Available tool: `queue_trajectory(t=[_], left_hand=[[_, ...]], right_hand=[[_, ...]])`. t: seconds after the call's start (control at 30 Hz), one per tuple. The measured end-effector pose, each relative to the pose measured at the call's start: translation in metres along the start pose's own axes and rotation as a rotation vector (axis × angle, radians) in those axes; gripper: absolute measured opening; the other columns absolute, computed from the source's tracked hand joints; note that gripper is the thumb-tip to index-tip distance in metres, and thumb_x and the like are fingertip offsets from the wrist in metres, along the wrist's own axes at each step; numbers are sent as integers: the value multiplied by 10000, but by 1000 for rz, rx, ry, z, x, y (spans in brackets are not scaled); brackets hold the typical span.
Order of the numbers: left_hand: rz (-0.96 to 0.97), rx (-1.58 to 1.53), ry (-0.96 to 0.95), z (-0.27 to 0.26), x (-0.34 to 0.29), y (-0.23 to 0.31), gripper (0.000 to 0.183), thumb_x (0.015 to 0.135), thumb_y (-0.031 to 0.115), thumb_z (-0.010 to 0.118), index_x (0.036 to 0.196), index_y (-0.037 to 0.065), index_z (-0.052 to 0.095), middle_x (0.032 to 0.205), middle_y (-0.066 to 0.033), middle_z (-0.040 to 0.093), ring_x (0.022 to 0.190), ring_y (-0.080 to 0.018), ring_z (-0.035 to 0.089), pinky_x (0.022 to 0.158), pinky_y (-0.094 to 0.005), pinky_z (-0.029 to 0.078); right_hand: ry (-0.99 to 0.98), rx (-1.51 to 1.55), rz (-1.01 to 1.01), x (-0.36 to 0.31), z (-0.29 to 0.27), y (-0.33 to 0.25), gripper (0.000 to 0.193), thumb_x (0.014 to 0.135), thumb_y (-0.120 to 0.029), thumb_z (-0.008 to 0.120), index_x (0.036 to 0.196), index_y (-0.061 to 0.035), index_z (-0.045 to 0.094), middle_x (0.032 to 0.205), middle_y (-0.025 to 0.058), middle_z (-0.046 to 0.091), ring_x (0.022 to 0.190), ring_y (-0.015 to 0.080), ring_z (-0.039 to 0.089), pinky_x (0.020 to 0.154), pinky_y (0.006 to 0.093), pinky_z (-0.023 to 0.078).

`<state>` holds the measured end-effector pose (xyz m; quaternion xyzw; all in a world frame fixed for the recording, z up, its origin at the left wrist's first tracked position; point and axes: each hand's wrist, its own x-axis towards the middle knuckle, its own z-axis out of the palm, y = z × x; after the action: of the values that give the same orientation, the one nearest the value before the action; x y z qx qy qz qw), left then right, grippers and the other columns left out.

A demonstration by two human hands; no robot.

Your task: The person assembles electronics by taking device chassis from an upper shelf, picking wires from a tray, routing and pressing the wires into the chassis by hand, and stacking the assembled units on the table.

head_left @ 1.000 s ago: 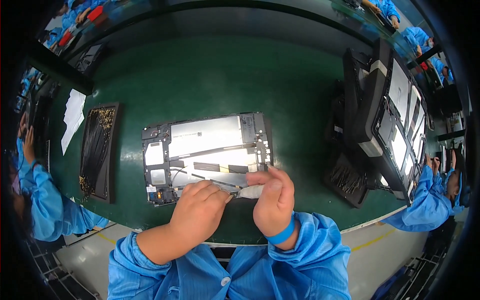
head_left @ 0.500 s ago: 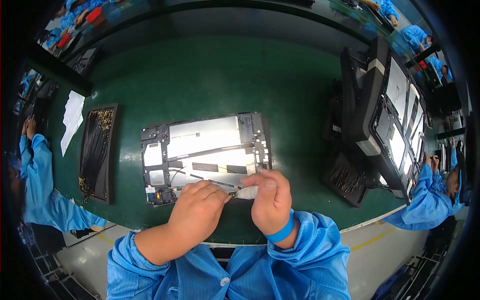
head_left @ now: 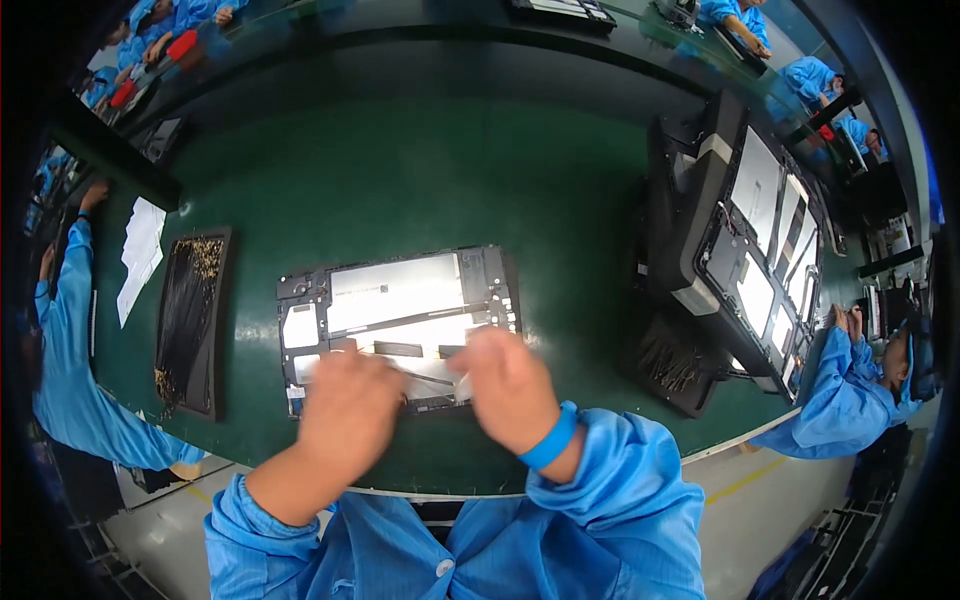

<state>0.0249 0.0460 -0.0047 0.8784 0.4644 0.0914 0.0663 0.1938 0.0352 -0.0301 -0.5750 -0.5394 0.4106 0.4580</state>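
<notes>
An opened tablet-like device (head_left: pixel 395 292), with a silver plate, black strips and a dark frame, lies flat on the green table in front of me. My left hand (head_left: pixel 348 405) is over its near left part, fingers bent down and smeared by motion. Above the near right part is my right hand (head_left: pixel 512 388), a blue band round the wrist, its fingers blurred too. Something whitish (head_left: pixel 462 388) shows at the right fingertips; whether it is a finger cover or a held thing, I cannot tell. A thin black cable (head_left: pixel 428 377) crosses the device between the hands.
At left stands a dark tray (head_left: pixel 190 320) of thin black cables with gold-coloured ends, beside a white paper sheet (head_left: pixel 141 255). A tilted stack of similar devices in dark foam (head_left: pixel 715 215) rises at right, near another cable tray (head_left: pixel 677 365). Co-workers in blue sit on both sides.
My hands were together at the device's near edge; they have separated, the left moving left, the right slightly up and left. The view has shifted a little. A co-worker's arm at left now reaches forward.
</notes>
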Motion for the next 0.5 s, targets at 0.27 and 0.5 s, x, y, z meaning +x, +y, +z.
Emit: queue_trajectory(t=[0.27, 0.5], left_hand=[[122, 94, 25, 21, -40, -20, 491, 568, 288, 678, 978, 75, 514, 991, -132, 477, 932, -354, 427, 845, -508, 312], [-187, 358, 158, 22, 79, -85, 352, 699, 157, 568, 1015, 36, 468, 980, -155, 490, 962, -350, 417, 848, -444, 314]], right_hand=[[210, 372, 154, -31, -64, -27, 276, 876, -198, 375, 1065, -2, 419, 705, 120, 551, 558, 128, 527, 515, 246, 435], [683, 69, -251, -73, -128, -79, 332, 880, -287, 339, 1107, -49, 391, 647, 70, 467, 526, 186, 473, 413, 259, 400]])
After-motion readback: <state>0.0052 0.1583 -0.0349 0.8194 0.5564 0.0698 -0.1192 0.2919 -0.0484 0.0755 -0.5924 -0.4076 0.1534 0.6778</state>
